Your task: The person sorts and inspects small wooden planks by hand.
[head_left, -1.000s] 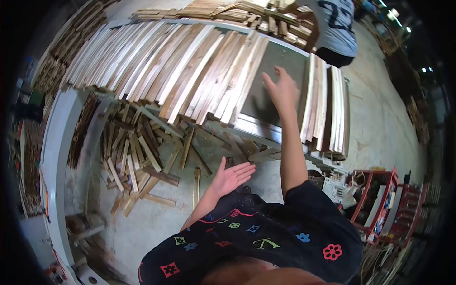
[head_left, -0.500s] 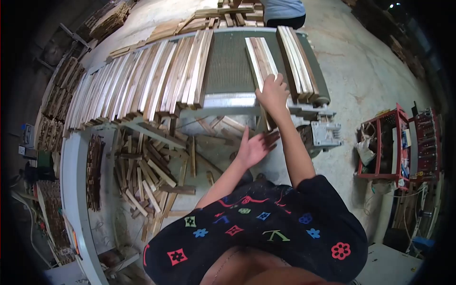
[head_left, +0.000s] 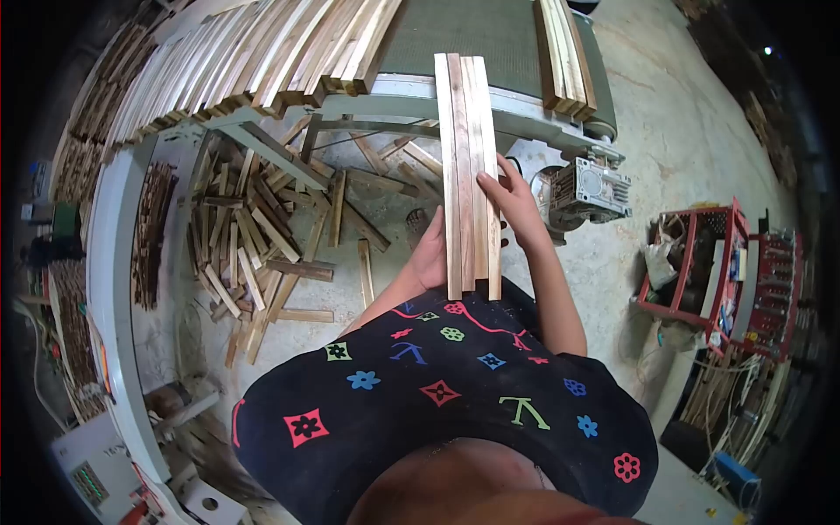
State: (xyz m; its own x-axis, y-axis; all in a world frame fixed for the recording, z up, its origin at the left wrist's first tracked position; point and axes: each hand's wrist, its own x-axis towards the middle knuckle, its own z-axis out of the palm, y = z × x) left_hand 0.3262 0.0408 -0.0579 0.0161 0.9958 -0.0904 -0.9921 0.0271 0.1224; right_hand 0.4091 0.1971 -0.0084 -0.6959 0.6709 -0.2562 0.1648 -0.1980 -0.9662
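Observation:
Several wooden strips point(head_left: 467, 166) lie side by side in a bundle in front of my body, their near ends at my shirt. My left hand point(head_left: 430, 255) is against the bundle's left side, its fingers partly hidden beneath the wood. On the right side, my right hand point(head_left: 514, 199) grips the bundle, thumb on top. Beyond the bundle is the green conveyor belt point(head_left: 464, 39), with a long row of strips point(head_left: 262, 52) on its left and a smaller group of strips point(head_left: 564, 61) on its right.
Loose wood offcuts point(head_left: 262, 236) are heaped on the floor below the conveyor frame point(head_left: 131, 306). A motor point(head_left: 588, 192) sits under the belt's right end. A red rack point(head_left: 700, 271) stands at the right.
The bundle has come off the belt toward my body, held between both hands. My left hand has closed in on its left side. The view has tilted down, so the belt appears higher.

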